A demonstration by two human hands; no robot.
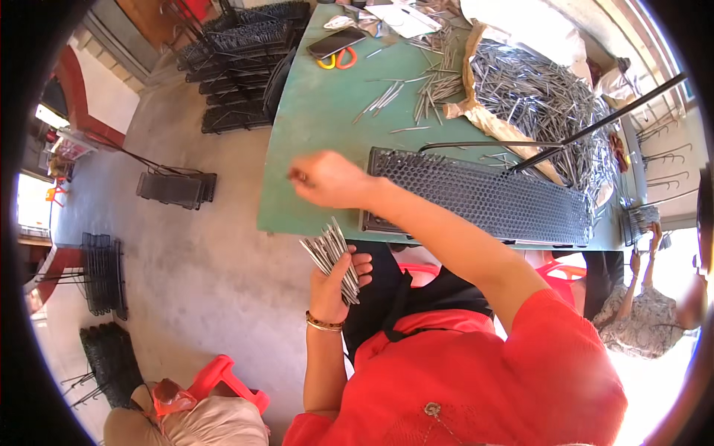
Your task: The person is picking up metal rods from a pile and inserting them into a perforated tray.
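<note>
My left hand (341, 276) is closed around a fanned bundle of thin silvery metal rods (329, 251), held below the front edge of the green table (297, 134). Above the table's left front part is my right hand (325, 178), its fingers curled; whatever may be in them is hidden. My right forearm passes over a long black perforated rack (483, 192) with a rod handle (532, 160), lying along the table's front edge. Dark tips fill many of the rack's holes. Behind it, a large heap of metal rods (532, 100) lies on torn brown paper (470, 78).
Loose rods (383, 102), a phone (336, 42) and scissors (337, 59) lie on the table. Black racks (242, 67) are stacked at the far left; others stand on the floor. One person (216, 424) sits at lower left; another (643, 320) handles a rack at right.
</note>
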